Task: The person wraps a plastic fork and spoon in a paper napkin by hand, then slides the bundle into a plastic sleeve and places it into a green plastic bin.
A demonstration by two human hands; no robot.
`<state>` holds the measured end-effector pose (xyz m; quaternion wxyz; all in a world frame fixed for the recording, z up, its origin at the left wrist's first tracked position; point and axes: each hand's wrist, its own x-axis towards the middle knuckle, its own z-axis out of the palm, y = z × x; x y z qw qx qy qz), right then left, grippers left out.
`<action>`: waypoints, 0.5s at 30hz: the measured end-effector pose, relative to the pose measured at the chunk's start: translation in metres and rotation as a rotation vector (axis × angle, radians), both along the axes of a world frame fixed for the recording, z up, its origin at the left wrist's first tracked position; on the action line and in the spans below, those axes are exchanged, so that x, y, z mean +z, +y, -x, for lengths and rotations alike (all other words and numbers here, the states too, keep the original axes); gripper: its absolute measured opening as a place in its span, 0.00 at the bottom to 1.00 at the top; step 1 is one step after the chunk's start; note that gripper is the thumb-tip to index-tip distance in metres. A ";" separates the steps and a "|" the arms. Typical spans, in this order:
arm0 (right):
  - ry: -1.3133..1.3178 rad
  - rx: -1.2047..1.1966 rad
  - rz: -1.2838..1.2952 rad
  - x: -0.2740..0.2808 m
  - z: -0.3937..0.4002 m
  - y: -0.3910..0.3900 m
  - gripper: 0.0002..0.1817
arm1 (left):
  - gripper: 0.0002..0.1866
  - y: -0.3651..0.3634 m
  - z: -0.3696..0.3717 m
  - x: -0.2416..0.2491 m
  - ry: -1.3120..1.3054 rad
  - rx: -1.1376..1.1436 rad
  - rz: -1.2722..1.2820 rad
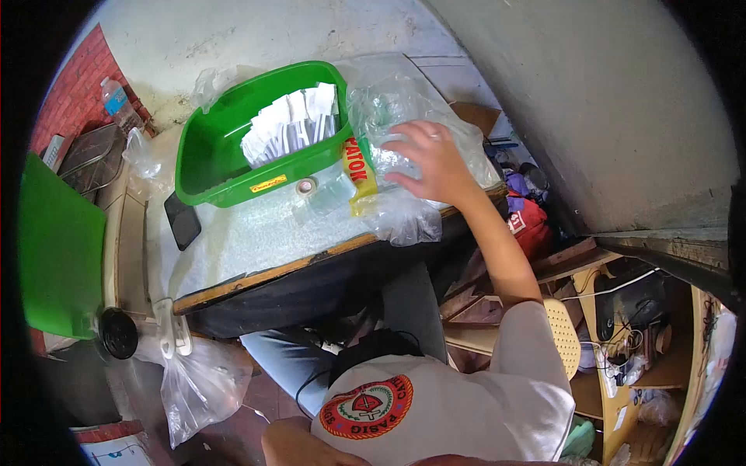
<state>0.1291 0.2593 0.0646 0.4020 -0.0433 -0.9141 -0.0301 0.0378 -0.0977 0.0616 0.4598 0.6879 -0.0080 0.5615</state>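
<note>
Over the table [225, 252] at right, right hand [429, 161] hung open, touch on clear plastic [381, 105] unclear, yellow wrapper [357, 172] lay near-to-far.

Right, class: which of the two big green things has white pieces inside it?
The green basin on the tabletop: the white pieces show inside its rim. The green panel at the picture's left shows none.
</note>
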 end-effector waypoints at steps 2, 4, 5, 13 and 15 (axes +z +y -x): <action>-0.063 -0.068 -0.061 -0.017 0.007 0.022 0.13 | 0.11 0.002 -0.002 -0.002 -0.006 0.009 0.018; -0.123 -0.138 -0.125 -0.029 0.015 0.053 0.12 | 0.11 0.005 -0.002 -0.003 -0.008 0.021 0.031; -0.074 -0.202 -0.056 -0.031 0.014 0.072 0.11 | 0.11 0.005 -0.002 -0.003 -0.012 0.021 0.040; 0.009 -0.351 0.023 -0.009 0.003 0.085 0.11 | 0.11 0.007 -0.002 -0.007 -0.022 0.034 0.084; -0.032 -0.297 -0.003 -0.004 0.006 0.072 0.13 | 0.11 0.009 -0.002 -0.008 -0.024 0.028 0.084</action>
